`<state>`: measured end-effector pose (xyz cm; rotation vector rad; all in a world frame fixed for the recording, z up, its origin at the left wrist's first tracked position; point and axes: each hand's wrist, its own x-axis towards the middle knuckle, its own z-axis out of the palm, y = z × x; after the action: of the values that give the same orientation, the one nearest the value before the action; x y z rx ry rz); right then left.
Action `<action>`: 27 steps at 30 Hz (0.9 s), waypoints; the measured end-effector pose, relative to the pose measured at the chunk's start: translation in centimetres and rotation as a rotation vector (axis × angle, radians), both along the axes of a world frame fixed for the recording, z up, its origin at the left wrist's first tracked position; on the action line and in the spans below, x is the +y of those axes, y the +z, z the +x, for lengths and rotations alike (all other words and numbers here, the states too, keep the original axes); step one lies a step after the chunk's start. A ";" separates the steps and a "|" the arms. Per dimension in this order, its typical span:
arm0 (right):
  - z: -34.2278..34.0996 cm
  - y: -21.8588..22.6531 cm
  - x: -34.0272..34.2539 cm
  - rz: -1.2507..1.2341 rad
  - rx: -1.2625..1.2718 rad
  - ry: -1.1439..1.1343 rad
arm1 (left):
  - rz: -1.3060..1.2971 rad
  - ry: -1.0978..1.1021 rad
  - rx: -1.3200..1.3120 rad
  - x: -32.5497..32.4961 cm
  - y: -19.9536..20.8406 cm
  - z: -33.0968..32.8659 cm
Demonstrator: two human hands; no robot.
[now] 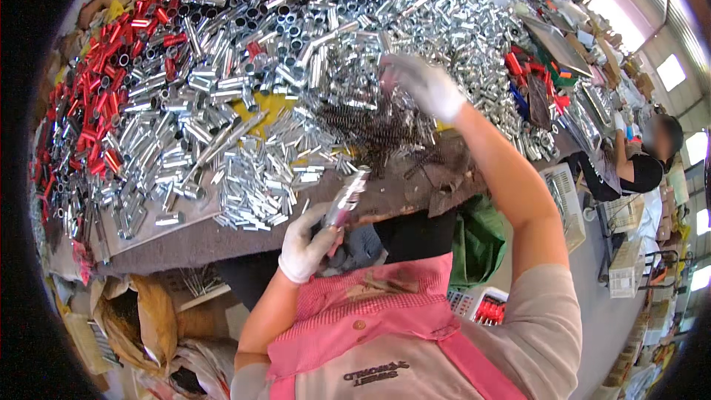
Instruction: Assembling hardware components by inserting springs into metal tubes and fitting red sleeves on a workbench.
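Observation:
My left hand (306, 244), in a white glove with pinkish fingertips, is closed around a shiny metal tubular part (351, 191). That part tilts up and away, just off the table's near edge. Further out to the right, my gloved right hand (433, 90) reaches over the heap of small silvery fittings (463, 33). Its fingers are smeared by motion, so their grip cannot be made out. Dark coil springs (363, 126) lie in a pile just below and left of it. Short thin silver tubes (259, 189) are spread left of the springs.
Red tubes (92, 115) line the heap's left side; larger chrome tubes (204, 78) fill its middle. The cloth-covered table edge (185, 241) runs before me. Sacks (137, 318) stand below left, a green bag (478, 244) below right. Another person (629, 163) works at far right.

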<state>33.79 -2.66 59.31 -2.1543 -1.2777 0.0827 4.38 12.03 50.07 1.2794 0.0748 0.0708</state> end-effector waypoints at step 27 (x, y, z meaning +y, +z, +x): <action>-8.8 4.6 -1.8 -0.034 -0.006 0.609 | -0.011 -0.052 0.075 -0.3 0.8 -0.6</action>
<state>24.95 -4.50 63.92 -1.7188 -1.9017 0.3479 3.79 11.71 50.82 1.2724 0.1061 -0.0222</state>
